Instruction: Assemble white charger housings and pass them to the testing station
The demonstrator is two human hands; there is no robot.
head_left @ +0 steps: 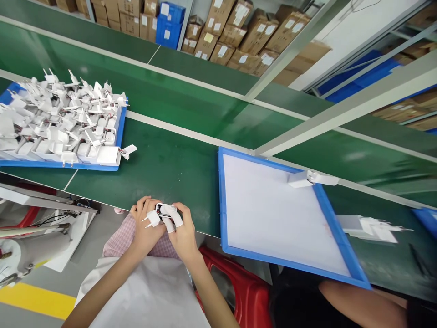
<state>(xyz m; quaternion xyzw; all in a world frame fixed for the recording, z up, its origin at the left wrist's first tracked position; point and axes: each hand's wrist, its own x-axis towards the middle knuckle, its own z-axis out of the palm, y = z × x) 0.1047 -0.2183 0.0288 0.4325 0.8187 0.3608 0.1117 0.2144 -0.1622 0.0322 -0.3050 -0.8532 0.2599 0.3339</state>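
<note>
Left hand (146,231) and right hand (184,233) fingers (178,220) grip one unclosed adapter (153,218); the heap (73,114) along the tabletop's (170,157) near edge likely remains.

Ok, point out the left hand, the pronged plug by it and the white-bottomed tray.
Left hand (146,234): head view, back of hand.
Pronged plug (153,218): head view, its white body.
White-bottomed tray (273,214): head view, its bare bottom.

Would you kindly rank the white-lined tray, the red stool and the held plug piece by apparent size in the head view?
Largest to smallest:
1. White-lined tray
2. Red stool, partly hidden
3. White plug piece, in the left hand and right hand
</note>
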